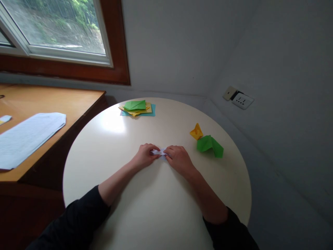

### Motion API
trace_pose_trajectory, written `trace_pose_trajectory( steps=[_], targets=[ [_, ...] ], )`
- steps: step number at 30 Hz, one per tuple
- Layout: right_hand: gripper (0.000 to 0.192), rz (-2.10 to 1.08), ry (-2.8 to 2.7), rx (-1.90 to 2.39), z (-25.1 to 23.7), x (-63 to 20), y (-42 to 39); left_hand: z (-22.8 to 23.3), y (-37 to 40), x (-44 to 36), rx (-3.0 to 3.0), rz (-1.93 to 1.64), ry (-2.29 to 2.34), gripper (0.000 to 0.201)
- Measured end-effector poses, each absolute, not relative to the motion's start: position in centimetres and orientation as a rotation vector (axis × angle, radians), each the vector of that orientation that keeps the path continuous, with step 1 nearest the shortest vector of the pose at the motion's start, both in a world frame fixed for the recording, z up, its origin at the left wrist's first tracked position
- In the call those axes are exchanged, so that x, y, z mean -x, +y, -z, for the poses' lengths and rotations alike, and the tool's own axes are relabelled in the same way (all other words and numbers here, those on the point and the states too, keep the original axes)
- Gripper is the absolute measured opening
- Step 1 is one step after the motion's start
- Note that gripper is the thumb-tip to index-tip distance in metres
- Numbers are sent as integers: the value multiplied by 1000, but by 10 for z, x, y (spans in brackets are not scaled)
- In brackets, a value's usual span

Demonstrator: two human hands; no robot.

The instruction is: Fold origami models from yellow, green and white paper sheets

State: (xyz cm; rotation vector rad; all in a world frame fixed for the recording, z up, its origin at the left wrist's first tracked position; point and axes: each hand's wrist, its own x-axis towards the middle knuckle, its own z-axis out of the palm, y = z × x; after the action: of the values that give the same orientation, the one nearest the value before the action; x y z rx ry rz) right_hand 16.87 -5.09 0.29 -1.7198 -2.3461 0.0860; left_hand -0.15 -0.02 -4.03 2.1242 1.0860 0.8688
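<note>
White paper, a small folded piece [160, 152], is pinched between the fingers of both hands near the middle of the round tabletop [135, 215]. The left hand [144, 156] closes its fingers [153, 150] on the paper's left end, and the right hand [179, 159] closes its fingers [169, 153] on the right end, so most of the paper is hidden and its exact shape cannot be told. The paper lies low, at or just above the surface. Both forearms run back from it toward the near edge, ending in dark sleeves [78, 222].

Just to the right of the paper sits a folded green paper shape [209, 145], with a small yellow folded shape [196, 132] touching or just beside it on the far side. Well beyond the paper, near the far edge, lies a stack of coloured sheets [137, 108], green on top of yellow and blue. Left of the paper stands a wooden desk [65, 100] carrying a printed sheet [26, 137].
</note>
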Motion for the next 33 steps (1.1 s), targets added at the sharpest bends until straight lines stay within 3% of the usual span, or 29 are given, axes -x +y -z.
trace_pose_trajectory(
  steps=[15,21,25,33],
  targets=[
    [17,-31,-2207,1874,-2,-167,-51,38,0,2,-2089,-919,1149,14],
    [9,-91,-2102,1790,2,-168,-50,31,-3,0,-1963,-958,1185,13],
    [5,-197,-2025,1684,7,-170,-47,32,-2,-1,-1879,-1012,1133,14],
    [23,-556,-1935,1585,14,-175,-43,34,-4,-1,-1885,-1135,998,11]
  ],
)
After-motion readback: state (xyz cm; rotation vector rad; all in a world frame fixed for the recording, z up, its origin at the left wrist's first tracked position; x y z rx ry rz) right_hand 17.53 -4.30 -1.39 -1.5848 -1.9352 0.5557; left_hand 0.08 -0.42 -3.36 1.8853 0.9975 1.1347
